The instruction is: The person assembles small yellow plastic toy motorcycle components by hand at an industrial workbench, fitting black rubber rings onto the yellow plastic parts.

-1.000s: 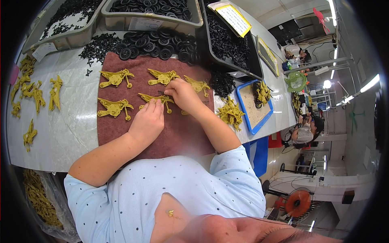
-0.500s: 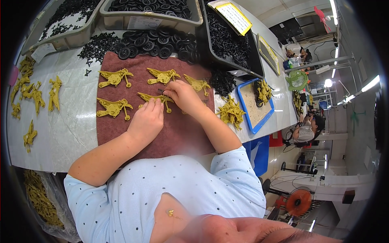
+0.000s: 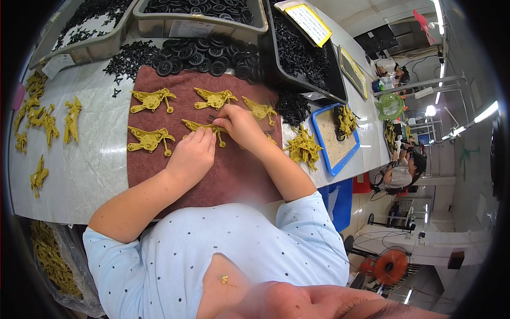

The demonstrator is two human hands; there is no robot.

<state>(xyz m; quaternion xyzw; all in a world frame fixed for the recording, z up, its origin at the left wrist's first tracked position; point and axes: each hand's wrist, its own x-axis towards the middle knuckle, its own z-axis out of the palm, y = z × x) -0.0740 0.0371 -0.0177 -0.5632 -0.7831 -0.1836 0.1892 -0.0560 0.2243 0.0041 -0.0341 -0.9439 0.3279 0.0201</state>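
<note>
On a brown-red cloth (image 3: 234,178) lie rows of yellow plastic frame-like pieces, among them an upper left piece (image 3: 153,100), an upper middle one (image 3: 215,98), an upper right one (image 3: 259,108) and a lower left one (image 3: 151,140). My left hand (image 3: 194,154) presses its closed fingertips on the lower middle yellow piece (image 3: 192,125), covering part of it. Beside it, my right hand (image 3: 238,126) is closed, thumb and finger pinching a small black part (image 3: 213,117) at that piece's upper edge. Another yellow piece is mostly hidden behind my right wrist.
Black wheels (image 3: 204,57) and small black parts (image 3: 130,59) are heaped beyond the cloth, before grey bins (image 3: 196,25) and a black bin (image 3: 313,91). Yellow pieces (image 3: 71,121) lie at left, more in a pile (image 3: 304,149) beside a blue-rimmed tray (image 3: 336,171). A co-worker (image 3: 401,173) sits far right.
Both hands stay at the same yellow piece, with only slight finger movement. The whole view has shifted a little.
</note>
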